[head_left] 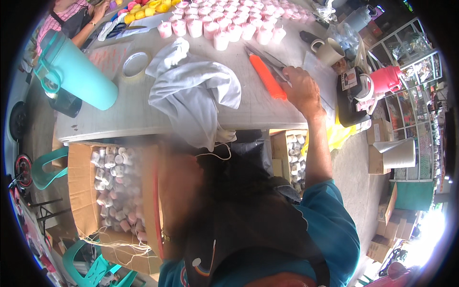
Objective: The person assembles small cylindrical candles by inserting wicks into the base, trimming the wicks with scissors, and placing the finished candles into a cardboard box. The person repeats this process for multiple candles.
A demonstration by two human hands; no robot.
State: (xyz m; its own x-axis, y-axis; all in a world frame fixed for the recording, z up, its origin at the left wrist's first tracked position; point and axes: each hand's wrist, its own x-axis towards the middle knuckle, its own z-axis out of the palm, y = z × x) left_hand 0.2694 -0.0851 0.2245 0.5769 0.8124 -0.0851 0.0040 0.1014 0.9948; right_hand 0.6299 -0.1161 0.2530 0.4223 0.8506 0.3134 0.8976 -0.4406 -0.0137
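My right hand (302, 90) rests on the grey table (124, 119) near its right end, closed around the near end of a pair of orange-handled scissors (267, 76). The metal blades point away toward rows of small pink pots (224, 28). My left hand (178, 174) is a close blur below the table's edge, beside an open cardboard box (81, 191) full of small pale pots. Its fingers cannot be made out. A crumpled white cloth (191, 95) hangs over the table's edge just above it.
A teal jug (79, 71) lies at the table's left, with a tape roll (136, 64) beside it. A mug (330, 50) and a pink jug (385, 79) stand at the right. Another person (71, 19) works at the far left corner. Cartons (291, 158) sit under the table.
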